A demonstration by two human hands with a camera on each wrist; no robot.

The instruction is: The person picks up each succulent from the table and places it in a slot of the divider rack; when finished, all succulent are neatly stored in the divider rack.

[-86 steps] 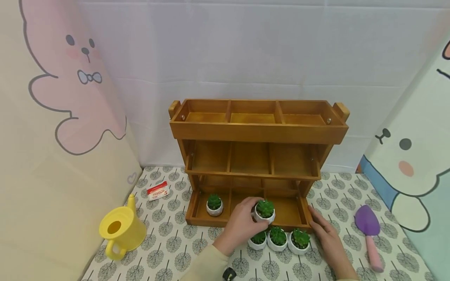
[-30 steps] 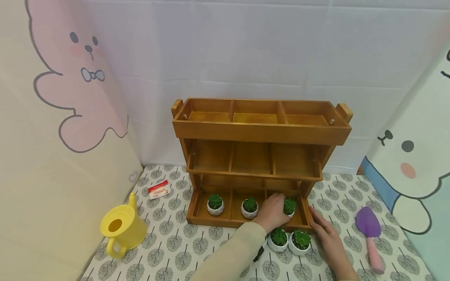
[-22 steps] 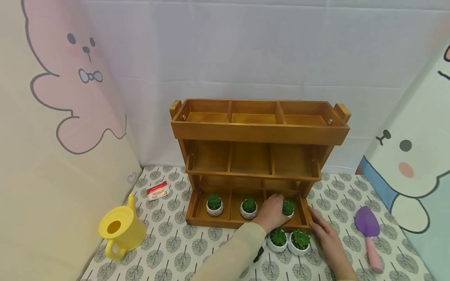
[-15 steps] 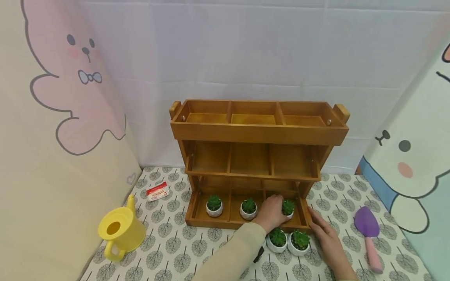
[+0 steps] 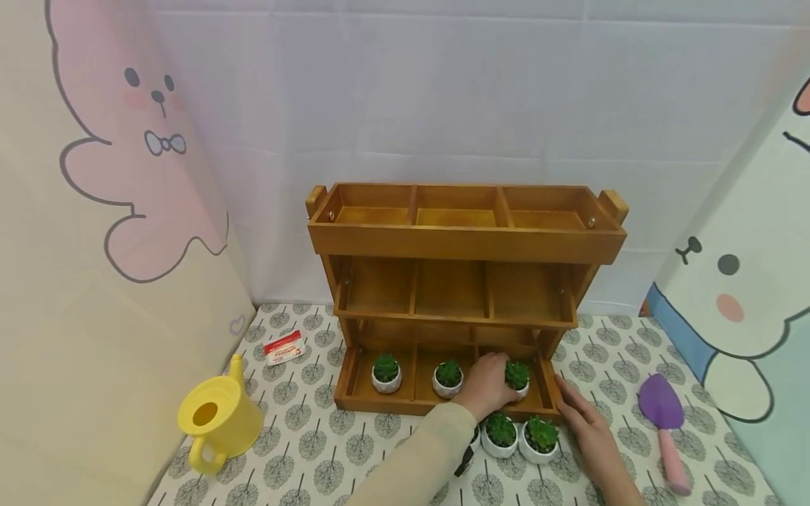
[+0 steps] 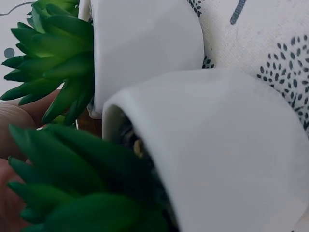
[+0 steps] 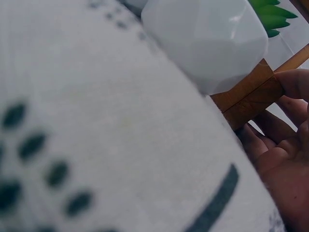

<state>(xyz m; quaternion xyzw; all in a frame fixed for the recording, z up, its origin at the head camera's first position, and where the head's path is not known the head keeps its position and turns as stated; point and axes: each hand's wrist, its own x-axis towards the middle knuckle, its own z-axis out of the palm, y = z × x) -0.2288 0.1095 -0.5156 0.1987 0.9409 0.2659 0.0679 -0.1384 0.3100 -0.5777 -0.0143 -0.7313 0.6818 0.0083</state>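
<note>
My left hand [image 5: 486,385] grips a small succulent in a white pot [image 5: 517,375] inside the right compartment of the wooden shelf's bottom tier [image 5: 436,406]. Two more potted succulents sit in that tier: one in the left compartment [image 5: 386,372], one in the middle compartment [image 5: 448,377]. My right hand [image 5: 588,432] rests at the tier's front right corner, fingers along its side; the right wrist view shows the thumb near the wooden edge [image 7: 253,94]. In front stand a potted succulent [image 5: 500,432] and another pot [image 5: 538,439]. A third is mostly hidden behind my left wrist.
The shelf's middle tier [image 5: 451,284] and top tier [image 5: 458,239] rise behind my hands. A yellow watering can [image 5: 218,422] and a red-and-white packet [image 5: 284,348] lie to the left. On the right is a purple trowel with a pink handle [image 5: 663,429].
My left hand has carried the potted succulent rightward and down into the right compartment, then shifted it slightly left. The middle compartment's pot has come into view. My right hand has stayed at the corner.
</note>
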